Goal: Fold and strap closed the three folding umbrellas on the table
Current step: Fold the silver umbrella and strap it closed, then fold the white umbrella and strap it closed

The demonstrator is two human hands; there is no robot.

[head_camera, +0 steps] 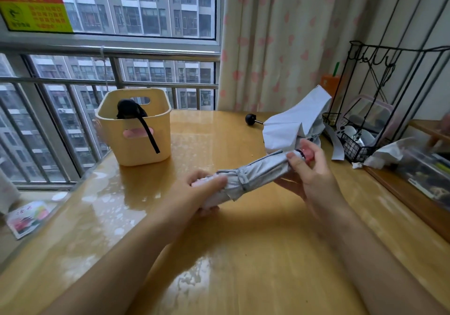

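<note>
A rolled silver-grey umbrella is held slantwise over the table, a strap wrapped round its middle. My left hand grips its lower left end. My right hand holds the upper end by the pink handle. Behind it a second grey-white umbrella lies loose and unfolded, its black knob pointing left. A black umbrella stands in the cream plastic bin, its strap hanging over the rim.
The glossy wooden table runs to the window railing on the left. A black wire rack with small items and crumpled plastic crowd the right edge. A card packet lies on the sill at left.
</note>
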